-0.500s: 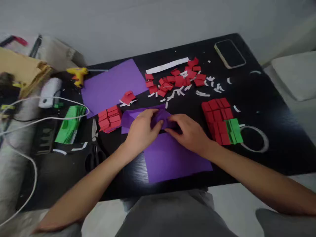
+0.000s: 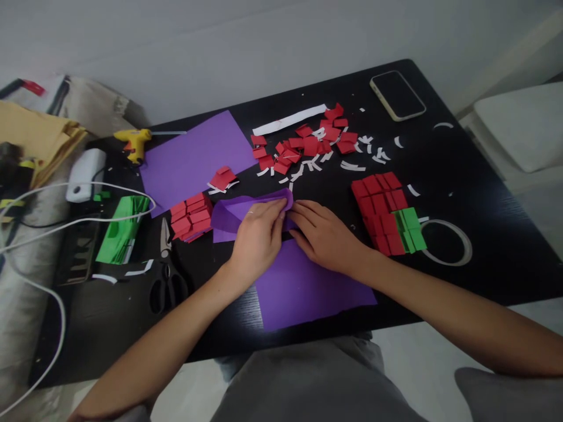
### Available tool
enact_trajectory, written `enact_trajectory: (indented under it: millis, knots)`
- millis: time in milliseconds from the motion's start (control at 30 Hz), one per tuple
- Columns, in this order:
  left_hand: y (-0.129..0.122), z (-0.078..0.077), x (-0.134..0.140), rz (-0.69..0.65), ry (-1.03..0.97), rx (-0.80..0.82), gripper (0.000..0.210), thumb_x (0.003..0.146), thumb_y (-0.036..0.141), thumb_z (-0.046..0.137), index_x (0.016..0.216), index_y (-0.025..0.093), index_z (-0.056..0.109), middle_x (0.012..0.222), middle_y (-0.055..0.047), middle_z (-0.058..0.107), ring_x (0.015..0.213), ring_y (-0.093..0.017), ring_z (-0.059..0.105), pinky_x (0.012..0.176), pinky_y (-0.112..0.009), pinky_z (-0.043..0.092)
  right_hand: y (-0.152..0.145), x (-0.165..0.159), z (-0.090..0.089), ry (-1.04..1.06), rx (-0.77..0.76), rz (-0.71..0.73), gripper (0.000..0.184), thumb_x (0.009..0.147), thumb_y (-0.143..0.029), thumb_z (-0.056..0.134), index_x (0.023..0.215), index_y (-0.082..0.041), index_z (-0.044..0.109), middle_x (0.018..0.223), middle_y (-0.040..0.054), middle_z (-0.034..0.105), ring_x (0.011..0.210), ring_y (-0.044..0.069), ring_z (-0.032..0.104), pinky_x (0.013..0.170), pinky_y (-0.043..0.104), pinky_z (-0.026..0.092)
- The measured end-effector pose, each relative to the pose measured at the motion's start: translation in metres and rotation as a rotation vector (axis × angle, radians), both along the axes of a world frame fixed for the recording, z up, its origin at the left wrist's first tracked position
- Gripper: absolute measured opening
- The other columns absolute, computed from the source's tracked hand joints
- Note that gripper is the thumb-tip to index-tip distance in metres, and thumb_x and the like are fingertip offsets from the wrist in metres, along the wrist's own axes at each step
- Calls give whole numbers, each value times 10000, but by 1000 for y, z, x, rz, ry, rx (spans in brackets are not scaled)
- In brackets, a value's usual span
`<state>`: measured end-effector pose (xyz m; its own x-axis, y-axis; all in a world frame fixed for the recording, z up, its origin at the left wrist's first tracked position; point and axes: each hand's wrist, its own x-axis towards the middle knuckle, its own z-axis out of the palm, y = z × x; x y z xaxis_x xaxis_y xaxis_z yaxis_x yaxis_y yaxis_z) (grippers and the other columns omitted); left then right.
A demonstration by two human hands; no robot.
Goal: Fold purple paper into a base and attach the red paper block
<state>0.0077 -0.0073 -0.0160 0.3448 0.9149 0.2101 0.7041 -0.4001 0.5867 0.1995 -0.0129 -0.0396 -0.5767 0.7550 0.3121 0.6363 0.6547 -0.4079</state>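
Observation:
A folded purple sheet of paper (image 2: 229,214) lies in front of me, its far layer curling up. My left hand (image 2: 259,234) is closed on this paper near its right end, fingers and thumb pinching a rolled edge. My right hand (image 2: 323,234) meets it from the right, fingertips pressed together at the same end of the paper; some of its grip is hidden. Beneath my hands a flat purple sheet (image 2: 308,287) extends toward the table's front edge. Black-handled scissors (image 2: 168,275) lie left of my left forearm.
Stacked red folded papers (image 2: 191,217) sit left of the hands. Red pieces (image 2: 308,143) and white scraps lie behind. To the right are a red and green paper block (image 2: 385,220), a tape ring (image 2: 468,246) and a phone (image 2: 398,95). A yellow glue gun (image 2: 135,143) rests at the left.
My left hand has turned and drawn the paper's right end into an upright curl. The right fingers have straightened and closed in beside it. The view has shifted slightly.

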Motion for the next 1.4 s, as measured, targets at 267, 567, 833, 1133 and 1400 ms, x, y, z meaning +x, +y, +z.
enact_trajectory:
  millis: [267,567,833,1133,1400]
  knots:
    - [-7,-12,2,-84,97,142,387,1029,121,484,1382,80,638,1346,-171,725,1201,-298,667,1069,-509,562,0,2,-1,88,-22,21,350,1039,-179,513,1341,-107,675,1349,221,679,1360,367,601,1139,599,534]
    - [-20,-13,3,-132,281,173,503,1019,146,500,1505,16,497,1484,-239,610,1304,-376,571,1068,-568,538,-1,6,-10,273,-71,-124,313,970,-235,669,1266,-206,572,1261,172,701,1191,339,699,1014,561,615]
    - [-18,-8,-6,-121,113,125,433,1015,101,490,1446,89,525,1391,-207,650,1282,-311,621,1090,-521,546,-5,7,9,377,-231,-125,633,841,-79,599,1444,-223,470,1409,169,631,1285,326,658,1069,548,583]
    - [-16,-12,-24,-65,-65,45,373,1032,96,478,1378,168,596,1282,-130,722,1180,-228,699,1033,-449,594,40,2,13,435,-510,-238,388,856,-120,721,1234,-200,686,1035,70,818,871,221,765,832,404,629]
    - [-22,-17,-19,-104,-36,95,488,1023,104,482,1506,168,525,1345,-155,674,1239,-258,645,1074,-493,562,49,-2,9,510,-468,-230,159,856,-111,719,978,-205,757,949,45,821,868,212,777,802,359,620]
